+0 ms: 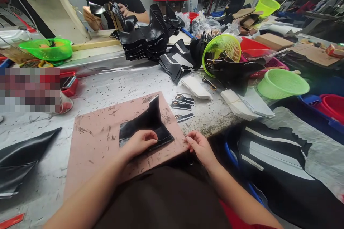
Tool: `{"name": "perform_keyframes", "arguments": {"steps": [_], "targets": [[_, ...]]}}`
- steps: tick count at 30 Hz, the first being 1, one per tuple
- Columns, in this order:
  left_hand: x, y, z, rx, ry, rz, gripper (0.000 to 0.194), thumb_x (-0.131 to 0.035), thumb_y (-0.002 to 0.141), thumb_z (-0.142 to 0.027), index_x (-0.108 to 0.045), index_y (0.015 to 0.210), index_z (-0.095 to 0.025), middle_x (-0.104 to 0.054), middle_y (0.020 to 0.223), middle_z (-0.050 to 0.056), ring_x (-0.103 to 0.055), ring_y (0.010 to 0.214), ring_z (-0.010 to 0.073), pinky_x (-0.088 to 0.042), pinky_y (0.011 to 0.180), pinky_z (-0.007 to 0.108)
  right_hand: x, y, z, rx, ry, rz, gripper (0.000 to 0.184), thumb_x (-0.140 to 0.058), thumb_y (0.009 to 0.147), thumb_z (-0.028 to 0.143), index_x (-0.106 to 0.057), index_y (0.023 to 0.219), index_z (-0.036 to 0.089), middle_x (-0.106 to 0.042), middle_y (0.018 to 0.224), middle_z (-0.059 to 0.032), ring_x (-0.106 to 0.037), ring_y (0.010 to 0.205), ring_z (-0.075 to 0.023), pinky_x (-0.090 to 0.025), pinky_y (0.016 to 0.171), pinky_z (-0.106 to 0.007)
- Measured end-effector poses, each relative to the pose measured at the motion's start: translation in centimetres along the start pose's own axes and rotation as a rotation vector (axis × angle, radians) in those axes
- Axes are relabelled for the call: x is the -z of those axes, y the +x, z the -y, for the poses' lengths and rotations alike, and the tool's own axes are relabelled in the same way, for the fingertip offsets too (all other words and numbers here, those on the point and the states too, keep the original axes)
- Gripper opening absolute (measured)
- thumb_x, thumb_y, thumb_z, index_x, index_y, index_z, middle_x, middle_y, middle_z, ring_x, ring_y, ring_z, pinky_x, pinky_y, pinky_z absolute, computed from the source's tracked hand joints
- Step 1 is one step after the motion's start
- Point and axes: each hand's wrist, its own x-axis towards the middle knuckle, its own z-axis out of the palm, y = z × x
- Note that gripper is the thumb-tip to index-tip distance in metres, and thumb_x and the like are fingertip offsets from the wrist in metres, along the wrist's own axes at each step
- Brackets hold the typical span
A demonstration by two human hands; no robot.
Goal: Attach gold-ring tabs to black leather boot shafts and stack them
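A folded black leather piece (142, 123) with a pale strip at its upper tip lies on a pinkish board (94, 139). My left hand (141, 142) is closed at the near edge of this leather, thumb and fingers pinched together on it. At the board's right edge my right hand (198, 145) is apart from the leather, its fingertips pressed together; whatever is between them is too small to make out. Just beyond the board lie several small black straps with metal rings (184, 102). Another black leather piece (24, 157) rests on the table at the left.
Stacked black leather pieces (146, 43) stand at the back, near a person's hand (91, 18) at a sewing machine. White card stacks (196, 87) and a yellow basket (223, 52) are to the right. A green basket (283, 84) stands farther right, above more black pieces (271, 143).
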Motion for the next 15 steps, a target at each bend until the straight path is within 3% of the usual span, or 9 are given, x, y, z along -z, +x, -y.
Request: {"name": "perform_keyframes", "arguments": {"steps": [4,7,11,15], "targets": [[-0.1,0.1,-0.3,0.018,0.057,-0.014,0.018,-0.053,0.065,-0.032,-0.059,0.071,-0.016,-0.054,0.062,-0.002,-0.046,0.058,0.0121,-0.035,0.056,0.022,0.2,-0.3,0.2,0.148,-0.199,0.003,0.018,-0.052,0.076,0.036,-0.051,0.079,0.018,-0.058,0.07,-0.0012,-0.052,0.052,-0.011,-0.042,0.042,-0.022],[-0.1,0.2,-0.2,0.003,0.094,-0.011,0.02,-0.052,0.065,-0.034,-0.06,0.072,-0.017,-0.057,0.066,-0.002,-0.049,0.061,0.0133,-0.037,0.058,0.023,0.0,-0.7,0.5,0.479,-0.481,0.013,0.01,-0.046,0.08,0.022,-0.053,0.085,0.019,-0.062,0.079,-0.0045,-0.058,0.067,-0.0154,-0.049,0.058,-0.028],[-0.2,0.3,-0.2,-0.016,0.155,-0.009,0.02,-0.05,0.067,-0.033,-0.06,0.074,-0.017,-0.058,0.067,-0.002,-0.05,0.061,0.0132,-0.038,0.057,0.022,-0.9,-0.7,0.7,0.907,-0.708,0.202,0.032,-0.037,0.076,0.004,-0.051,0.1,0.019,-0.061,0.106,-0.0086,-0.057,0.097,-0.0178,-0.046,0.082,-0.034],[-0.2,-0.1,-0.7,-0.025,0.255,-0.015,0.017,-0.048,0.07,-0.03,-0.06,0.074,-0.018,-0.06,0.068,-0.002,-0.053,0.063,0.013,-0.039,0.057,0.021,-1.9,-0.7,0.6,0.98,-0.883,0.243,0.039,-0.036,0.073,0.001,-0.05,0.106,0.017,-0.063,0.105,-0.008,-0.057,0.096,-0.0165,-0.04,0.088,-0.035]]}}
